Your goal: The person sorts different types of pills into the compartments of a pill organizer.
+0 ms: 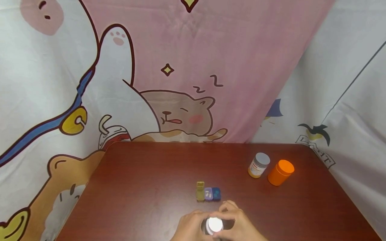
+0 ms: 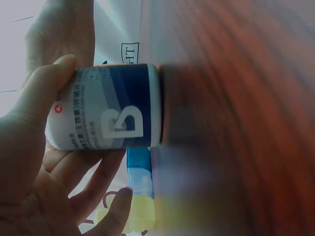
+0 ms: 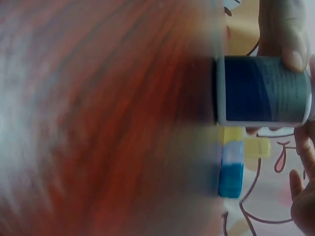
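Observation:
A pill bottle (image 2: 103, 108) with a blue and white label and a large letter B stands upright on the table. Its white top (image 1: 214, 225) shows between both hands in the head view. My left hand (image 1: 192, 226) grips the bottle's side, its thumb lying along the label. From the other side my right hand (image 1: 238, 222) has thumb and fingers curled round the top end of the bottle (image 3: 266, 91). Just beyond the hands lies a small pill box (image 1: 208, 194) with yellow, purple and blue compartments. Its yellow lid (image 1: 200, 184) is raised, and white pills show in the purple part.
At the back right stand a grey-lidded bottle (image 1: 258, 165) with a pale label and an orange jar (image 1: 280, 172). The dark red wooden table (image 1: 144, 174) meets a cartoon-printed cloth (image 1: 235, 50) at the back and sides.

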Demonstrator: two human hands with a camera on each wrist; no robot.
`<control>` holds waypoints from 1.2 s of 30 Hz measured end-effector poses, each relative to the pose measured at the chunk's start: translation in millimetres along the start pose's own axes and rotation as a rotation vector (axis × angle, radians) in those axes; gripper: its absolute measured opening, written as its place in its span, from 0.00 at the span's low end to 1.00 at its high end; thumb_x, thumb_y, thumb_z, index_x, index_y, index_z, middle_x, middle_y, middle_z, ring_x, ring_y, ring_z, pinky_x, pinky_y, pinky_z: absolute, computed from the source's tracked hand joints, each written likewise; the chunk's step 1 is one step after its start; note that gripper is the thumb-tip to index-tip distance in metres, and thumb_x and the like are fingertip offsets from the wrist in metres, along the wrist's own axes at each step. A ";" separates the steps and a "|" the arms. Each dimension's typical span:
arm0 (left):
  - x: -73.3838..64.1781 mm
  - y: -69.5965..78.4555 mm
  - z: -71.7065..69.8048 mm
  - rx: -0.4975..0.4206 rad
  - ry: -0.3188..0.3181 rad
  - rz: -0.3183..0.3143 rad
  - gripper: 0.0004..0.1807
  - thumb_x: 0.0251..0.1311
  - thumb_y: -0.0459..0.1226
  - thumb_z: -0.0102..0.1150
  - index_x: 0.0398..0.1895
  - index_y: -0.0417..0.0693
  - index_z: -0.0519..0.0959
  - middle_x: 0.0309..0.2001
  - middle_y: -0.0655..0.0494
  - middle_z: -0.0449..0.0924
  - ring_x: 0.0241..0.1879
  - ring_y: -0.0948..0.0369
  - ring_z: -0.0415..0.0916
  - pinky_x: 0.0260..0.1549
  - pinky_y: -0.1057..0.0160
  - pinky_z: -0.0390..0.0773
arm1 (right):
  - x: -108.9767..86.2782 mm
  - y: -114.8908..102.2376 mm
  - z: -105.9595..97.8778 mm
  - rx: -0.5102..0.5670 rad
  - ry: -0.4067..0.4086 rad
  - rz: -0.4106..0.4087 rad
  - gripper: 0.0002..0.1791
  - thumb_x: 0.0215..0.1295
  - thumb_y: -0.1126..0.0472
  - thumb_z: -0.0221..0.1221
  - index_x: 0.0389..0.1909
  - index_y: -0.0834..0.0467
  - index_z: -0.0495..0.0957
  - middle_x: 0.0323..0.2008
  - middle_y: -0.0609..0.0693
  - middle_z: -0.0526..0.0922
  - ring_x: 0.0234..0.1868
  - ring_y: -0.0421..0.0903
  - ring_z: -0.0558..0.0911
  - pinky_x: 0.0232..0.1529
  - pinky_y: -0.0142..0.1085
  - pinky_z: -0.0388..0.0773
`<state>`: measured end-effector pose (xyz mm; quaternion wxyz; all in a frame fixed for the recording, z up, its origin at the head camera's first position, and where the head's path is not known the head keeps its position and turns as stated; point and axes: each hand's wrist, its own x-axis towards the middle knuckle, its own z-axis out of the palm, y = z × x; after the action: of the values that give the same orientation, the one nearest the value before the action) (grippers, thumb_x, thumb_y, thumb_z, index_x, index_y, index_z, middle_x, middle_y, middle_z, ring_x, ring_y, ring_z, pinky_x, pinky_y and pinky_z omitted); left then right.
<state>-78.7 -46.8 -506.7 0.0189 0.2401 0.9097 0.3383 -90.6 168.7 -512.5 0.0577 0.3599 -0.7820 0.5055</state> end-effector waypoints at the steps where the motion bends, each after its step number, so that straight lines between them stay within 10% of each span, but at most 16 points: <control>1: -0.4 0.1 0.0 0.006 0.002 0.000 0.30 0.41 0.51 0.84 0.52 0.58 0.88 0.38 0.69 0.85 0.37 0.74 0.76 0.33 0.67 0.76 | -0.9 -0.5 0.3 -0.010 0.000 0.017 0.27 0.48 0.58 0.81 0.53 0.50 0.88 0.39 0.39 0.80 0.48 0.39 0.73 0.45 0.35 0.70; 9: 2.9 -1.1 -2.5 -0.081 -0.008 0.001 0.29 0.42 0.53 0.83 0.51 0.59 0.87 0.40 0.72 0.86 0.37 0.75 0.77 0.33 0.69 0.76 | -3.1 -1.4 1.8 0.026 -0.017 0.204 0.26 0.50 0.55 0.81 0.53 0.48 0.88 0.41 0.38 0.80 0.46 0.37 0.75 0.48 0.33 0.72; 20: 10.1 -5.6 -10.5 -0.163 -0.128 0.013 0.22 0.40 0.50 0.84 0.43 0.67 0.88 0.37 0.80 0.82 0.39 0.78 0.73 0.36 0.69 0.72 | 10.2 10.7 -6.7 0.003 -0.140 -0.003 0.24 0.47 0.56 0.81 0.48 0.44 0.89 0.44 0.38 0.79 0.49 0.40 0.71 0.46 0.36 0.69; 36: 6.0 -7.6 -10.8 -0.225 -0.208 -0.014 0.19 0.47 0.47 0.81 0.44 0.59 0.86 0.33 0.79 0.80 0.31 0.77 0.72 0.31 0.72 0.74 | 5.5 -6.7 -8.2 0.038 -0.202 0.026 0.29 0.59 0.56 0.75 0.63 0.47 0.81 0.50 0.43 0.77 0.51 0.40 0.73 0.49 0.36 0.72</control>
<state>-89.4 -55.6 -502.3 0.1420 0.2638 0.8608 0.4114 -92.7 171.2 -501.1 -0.0347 0.3998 -0.7787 0.4823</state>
